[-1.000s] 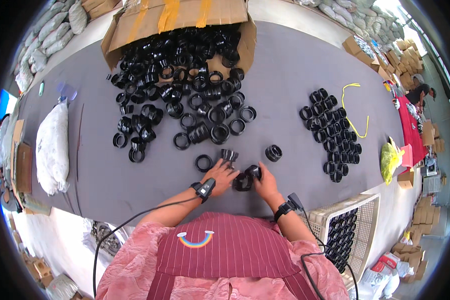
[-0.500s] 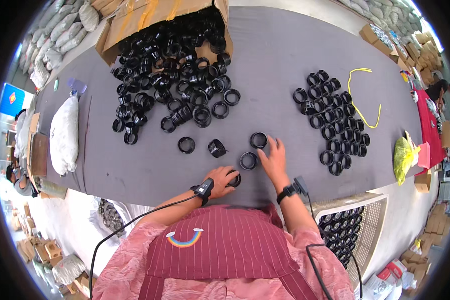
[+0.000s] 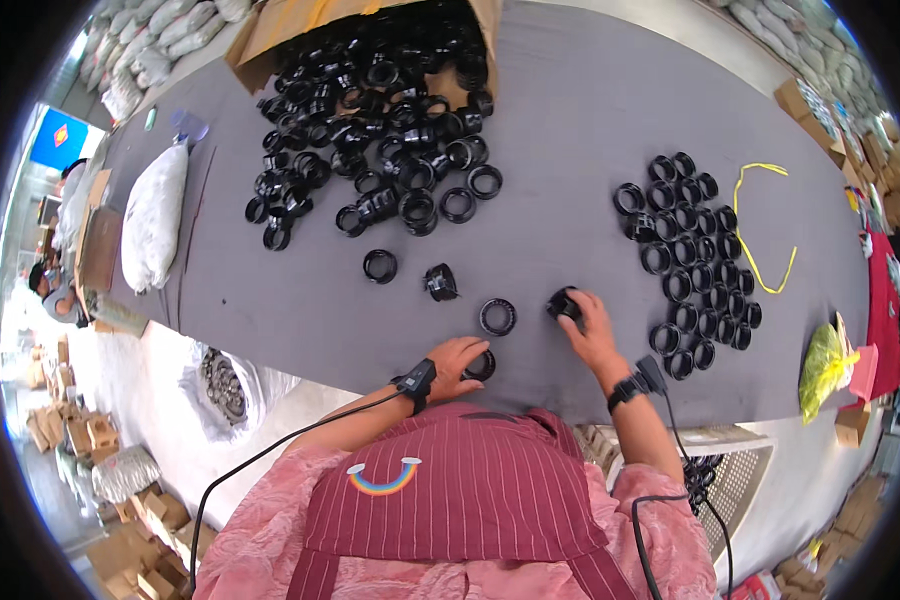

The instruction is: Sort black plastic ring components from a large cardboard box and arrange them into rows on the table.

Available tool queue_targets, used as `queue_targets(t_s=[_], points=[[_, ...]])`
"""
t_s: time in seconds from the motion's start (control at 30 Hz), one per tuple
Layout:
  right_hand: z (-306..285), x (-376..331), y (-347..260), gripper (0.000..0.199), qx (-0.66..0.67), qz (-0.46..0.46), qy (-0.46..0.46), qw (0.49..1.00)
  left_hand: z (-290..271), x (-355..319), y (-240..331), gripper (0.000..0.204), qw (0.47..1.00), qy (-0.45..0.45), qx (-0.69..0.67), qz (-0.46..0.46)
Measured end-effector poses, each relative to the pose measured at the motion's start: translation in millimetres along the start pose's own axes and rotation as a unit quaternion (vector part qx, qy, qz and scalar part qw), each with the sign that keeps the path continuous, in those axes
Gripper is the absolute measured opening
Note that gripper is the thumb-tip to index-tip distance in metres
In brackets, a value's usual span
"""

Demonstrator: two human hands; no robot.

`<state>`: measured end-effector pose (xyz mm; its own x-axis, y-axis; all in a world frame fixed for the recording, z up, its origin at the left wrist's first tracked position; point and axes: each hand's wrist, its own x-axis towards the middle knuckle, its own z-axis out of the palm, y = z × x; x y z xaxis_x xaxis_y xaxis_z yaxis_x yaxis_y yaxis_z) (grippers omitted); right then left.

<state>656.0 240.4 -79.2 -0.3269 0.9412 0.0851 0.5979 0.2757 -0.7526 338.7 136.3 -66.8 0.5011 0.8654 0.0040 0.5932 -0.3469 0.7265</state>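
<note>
My right hand (image 3: pixel 594 332) pinches a black plastic ring (image 3: pixel 560 304), tilted on its side, over the grey table. Near the front edge, my left hand (image 3: pixel 456 368) has its fingers closed on another black ring (image 3: pixel 482 366), part of which they hide. Between the hands lies a loose ring (image 3: pixel 497 317), flat on the table. Farther left are a tilted ring (image 3: pixel 440 283) and one more flat ring (image 3: pixel 380 266). To the right, several rings stand packed close together in a group (image 3: pixel 685 250).
A tipped cardboard box (image 3: pixel 255 45) spills a heap of black rings (image 3: pixel 370 140) at the far left. Yellow cord (image 3: pixel 740 215) lies beyond the right group. A white sack (image 3: pixel 155 220) rests at the left, a yellow-green bag (image 3: pixel 822 370) at the right. Below the table edge stands a crate (image 3: pixel 750 475).
My right hand has taken hold of the ring it was beside and carried it right, toward the grouped rings. My left hand stays at its ring. The view has shifted a little.
</note>
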Motion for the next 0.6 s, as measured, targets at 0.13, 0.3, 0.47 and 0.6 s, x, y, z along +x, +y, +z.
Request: queue_targets(t_s=[0.13, 0.3, 0.47, 0.6], points=[[-21, -34, 14, 0.044, -0.027, 0.088, -0.027, 0.995, -9, 3, 1, 0.068, 0.992, 0.09, 0.066, -0.051], [-30, -32, -28, 0.036, -0.149, 0.0, 0.07, 0.986, -57, 38, -11, 0.055, 0.929, 0.227, 0.25, -0.149], [3, 18, -50, 0.032, -0.028, -0.03, 0.035, 0.999, -50, 26, -62, 0.04, 0.962, 0.209, 0.028, -0.175], [62, 59, -75, 0.035, 0.106, 0.035, -0.069, 0.991, -50, 14, -52, 0.034, 0.939, 0.287, -0.042, -0.184]])
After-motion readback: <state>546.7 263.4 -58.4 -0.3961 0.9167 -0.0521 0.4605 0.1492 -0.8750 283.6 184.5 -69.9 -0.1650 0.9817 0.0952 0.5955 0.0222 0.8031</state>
